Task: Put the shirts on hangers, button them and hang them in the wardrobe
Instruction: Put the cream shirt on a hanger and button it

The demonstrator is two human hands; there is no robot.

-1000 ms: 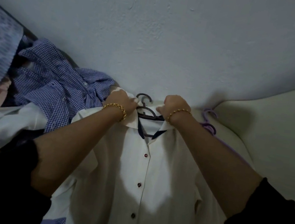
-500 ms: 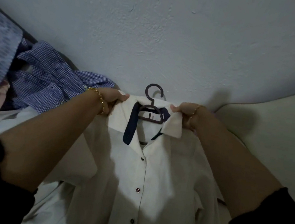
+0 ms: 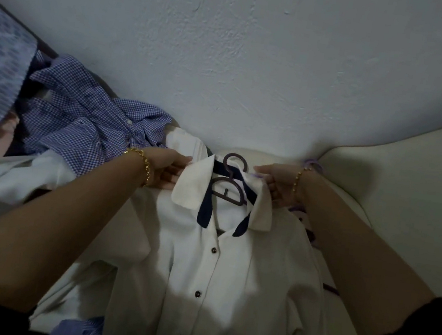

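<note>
Already on its hanger (image 3: 229, 188), the white shirt (image 3: 228, 270) lies front up near the wall (image 3: 230, 55), between both arms. The left hand (image 3: 168, 170) and right hand (image 3: 278, 182) each pinch one side of the collar (image 3: 193, 186), fingers closed on cloth, probably to square it. A checked shirt (image 3: 83, 125) waits beside the left.

White shirt (image 3: 228, 267) with navy collar lining, dark buttons; purple hanger (image 3: 229, 188); blue-and-white checked shirt (image 3: 83, 125); gold bracelets (image 3: 145, 165).

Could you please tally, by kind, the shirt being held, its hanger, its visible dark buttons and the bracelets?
White shirt: 1
Dark hanger: 1
Dark buttons: 3
Gold bracelets: 2
Total: 7
</note>
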